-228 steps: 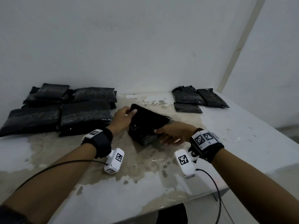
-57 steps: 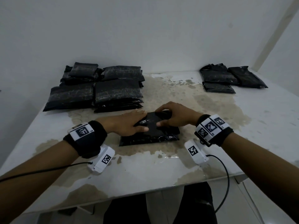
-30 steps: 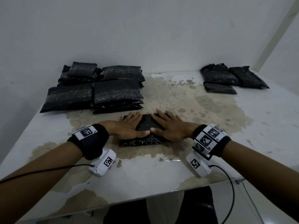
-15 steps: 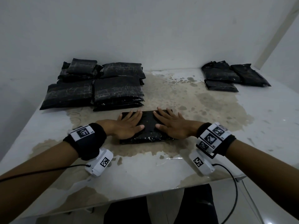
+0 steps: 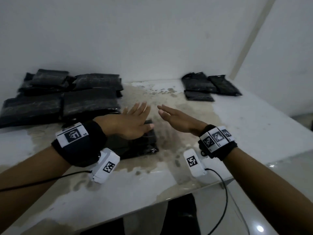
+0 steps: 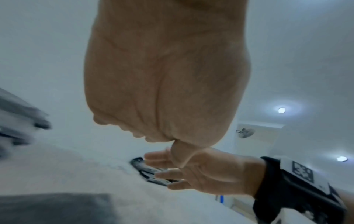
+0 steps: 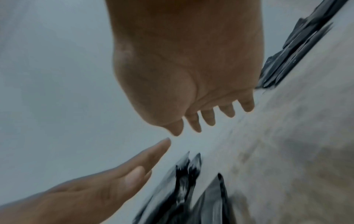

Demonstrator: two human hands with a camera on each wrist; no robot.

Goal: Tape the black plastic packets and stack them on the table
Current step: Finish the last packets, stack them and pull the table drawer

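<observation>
a: how far along are we?

b: one packet (image 5: 135,146) lies flat on the bench (image 5: 254,133) under my left hand (image 5: 128,124). my right hand (image 5: 177,118) hovers beside it. both grips are spread, holding nothing.

a: what's left?

b: i'd say stacking it on the left pile (image 5: 64,99); the right group (image 5: 208,87) looks untaped.

The packet (image 5: 135,146) nearest the table's (image 5: 254,126) front edge is showing glossy black. The table is showing white with tan-brown blotches (densest around that packet). Both wristbands (image 5: 81,143) are showing black, carrying white tags printed with black square-code patterns. The wall (image 5: 135,39) behind the table is showing plain white.
</observation>
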